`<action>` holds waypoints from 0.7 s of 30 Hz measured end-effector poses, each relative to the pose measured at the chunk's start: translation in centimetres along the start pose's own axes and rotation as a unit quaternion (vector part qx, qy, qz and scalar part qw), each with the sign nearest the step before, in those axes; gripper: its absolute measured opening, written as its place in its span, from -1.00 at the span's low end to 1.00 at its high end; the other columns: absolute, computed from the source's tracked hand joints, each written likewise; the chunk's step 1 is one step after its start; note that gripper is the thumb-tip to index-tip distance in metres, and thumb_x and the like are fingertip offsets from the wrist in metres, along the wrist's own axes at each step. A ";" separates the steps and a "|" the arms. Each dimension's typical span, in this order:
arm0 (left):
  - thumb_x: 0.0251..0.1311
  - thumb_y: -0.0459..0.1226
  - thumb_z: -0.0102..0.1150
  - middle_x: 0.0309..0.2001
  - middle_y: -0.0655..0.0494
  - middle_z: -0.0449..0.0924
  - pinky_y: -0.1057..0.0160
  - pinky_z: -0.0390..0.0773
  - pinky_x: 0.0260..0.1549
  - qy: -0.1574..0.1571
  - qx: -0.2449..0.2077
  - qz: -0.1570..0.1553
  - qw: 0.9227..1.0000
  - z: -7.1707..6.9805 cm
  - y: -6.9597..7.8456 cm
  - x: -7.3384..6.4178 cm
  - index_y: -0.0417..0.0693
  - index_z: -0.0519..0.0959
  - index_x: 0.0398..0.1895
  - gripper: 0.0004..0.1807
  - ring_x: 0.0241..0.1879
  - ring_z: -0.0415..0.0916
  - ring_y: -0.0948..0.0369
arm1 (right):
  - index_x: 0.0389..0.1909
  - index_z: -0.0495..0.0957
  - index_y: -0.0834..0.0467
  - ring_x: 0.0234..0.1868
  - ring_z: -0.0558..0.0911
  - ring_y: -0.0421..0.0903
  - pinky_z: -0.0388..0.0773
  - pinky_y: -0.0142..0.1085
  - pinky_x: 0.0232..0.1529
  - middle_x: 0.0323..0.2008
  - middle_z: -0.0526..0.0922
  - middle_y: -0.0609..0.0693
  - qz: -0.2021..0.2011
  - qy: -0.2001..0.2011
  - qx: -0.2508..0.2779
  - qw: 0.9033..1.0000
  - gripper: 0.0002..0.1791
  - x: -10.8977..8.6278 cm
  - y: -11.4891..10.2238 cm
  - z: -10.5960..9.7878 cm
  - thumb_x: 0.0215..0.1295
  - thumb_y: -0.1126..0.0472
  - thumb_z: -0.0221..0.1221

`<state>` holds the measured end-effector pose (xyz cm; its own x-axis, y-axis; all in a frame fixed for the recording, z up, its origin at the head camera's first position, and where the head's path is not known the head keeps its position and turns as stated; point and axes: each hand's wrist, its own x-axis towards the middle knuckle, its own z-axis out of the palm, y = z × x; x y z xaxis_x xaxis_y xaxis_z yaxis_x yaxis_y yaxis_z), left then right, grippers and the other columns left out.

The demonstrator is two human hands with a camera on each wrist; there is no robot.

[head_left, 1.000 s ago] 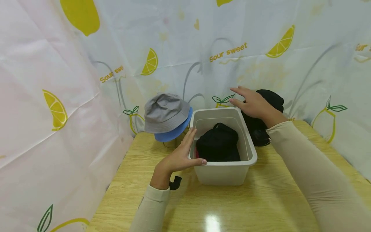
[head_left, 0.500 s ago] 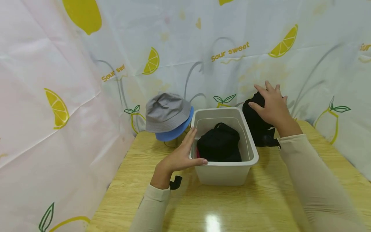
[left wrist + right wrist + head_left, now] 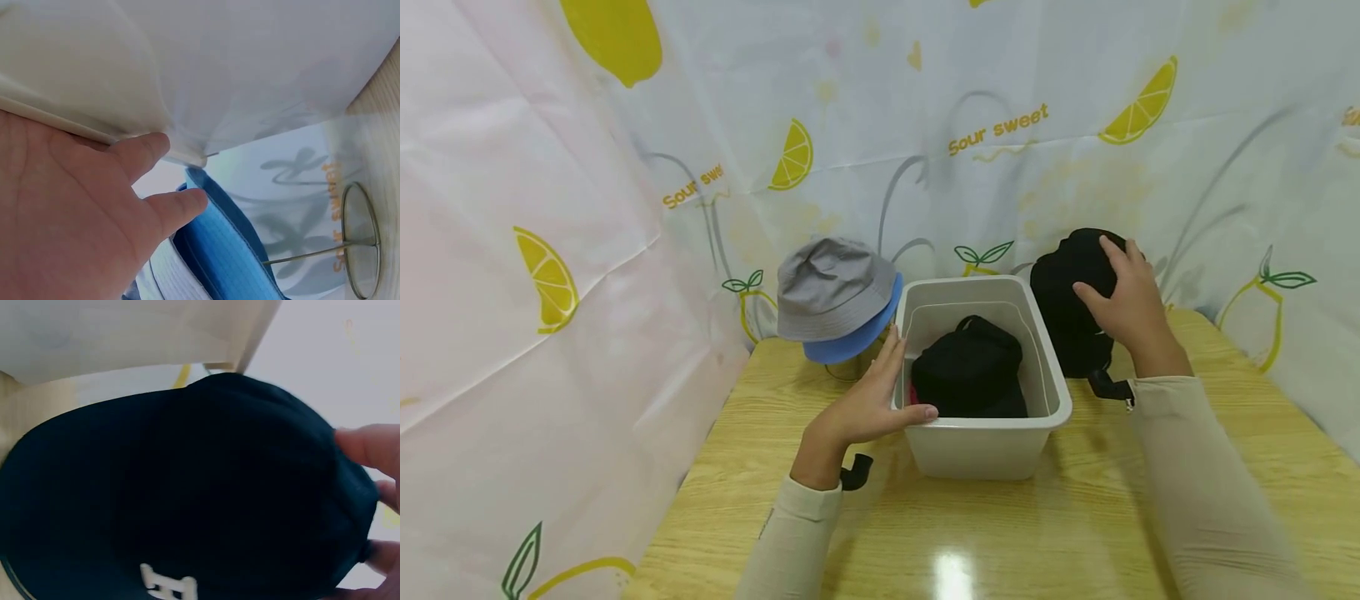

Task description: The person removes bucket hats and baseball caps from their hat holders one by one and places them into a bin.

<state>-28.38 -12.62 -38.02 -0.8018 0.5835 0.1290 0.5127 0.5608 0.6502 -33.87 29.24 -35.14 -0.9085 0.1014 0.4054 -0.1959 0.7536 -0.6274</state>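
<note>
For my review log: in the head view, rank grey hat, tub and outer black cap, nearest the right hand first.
1. Outer black cap: at the right hand
2. Tub: left of that cap
3. Grey hat: left of the tub

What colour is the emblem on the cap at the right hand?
White; the emblem shows best in the right wrist view.
</note>
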 end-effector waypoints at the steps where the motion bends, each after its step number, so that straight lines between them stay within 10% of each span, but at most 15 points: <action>1: 0.34 0.32 0.09 0.68 0.16 -0.67 -0.24 -0.04 0.56 0.000 -0.006 0.000 1.000 0.0 0.0 0.0 0.18 -0.36 0.70 0.14 0.67 -0.49 0.11 | 0.71 -0.15 -0.07 0.59 -0.22 0.52 -0.13 0.53 0.42 0.67 -0.33 0.28 0.000 0.010 0.006 1.000 -0.11 -0.2 0.1 0.1 0.54 -0.10 0.11; 5: 0.51 0.01 -0.10 0.67 0.08 -0.72 -0.21 -0.14 0.58 -0.002 -0.030 -0.002 1.000 0.0 0.0 0.3 0.06 -0.36 0.70 -0.08 0.66 -0.54 0.10 | 0.69 -0.02 -0.05 0.61 -0.07 0.46 -0.06 0.47 0.46 0.67 -0.19 0.27 -0.002 0.057 0.018 0.998 -0.18 -0.8 0.6 0.4 0.54 0.01 0.13; 10: 0.27 -0.28 -0.13 0.69 0.07 -0.57 -0.14 -0.12 0.59 0.010 -0.055 0.024 0.998 0.1 -0.2 0.7 -0.02 -0.47 0.68 0.03 0.67 -0.40 0.07 | 0.66 0.10 -0.06 0.61 -0.04 0.42 -0.07 0.44 0.49 0.66 -0.12 0.27 0.003 0.094 0.026 0.995 -0.24 -1.6 1.2 0.8 0.54 0.02 0.14; 21: 0.27 -0.25 -0.16 0.71 0.03 -0.42 -0.18 -0.31 0.59 0.021 -0.015 -0.013 1.000 0.2 0.2 0.5 -0.08 -0.42 0.69 0.00 0.66 -0.40 0.19 | 0.60 0.24 -0.02 0.61 0.02 0.41 -0.02 0.39 0.50 0.64 -0.01 0.31 -0.004 0.121 0.042 0.992 -0.25 -2.8 2.3 1.5 0.48 -0.02 0.24</action>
<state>-28.62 -12.07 -38.02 -0.8275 0.5431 0.1423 0.4822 0.5577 0.6757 -32.36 29.77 -38.69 -0.7938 0.2561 0.5517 -0.2417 0.6995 -0.6725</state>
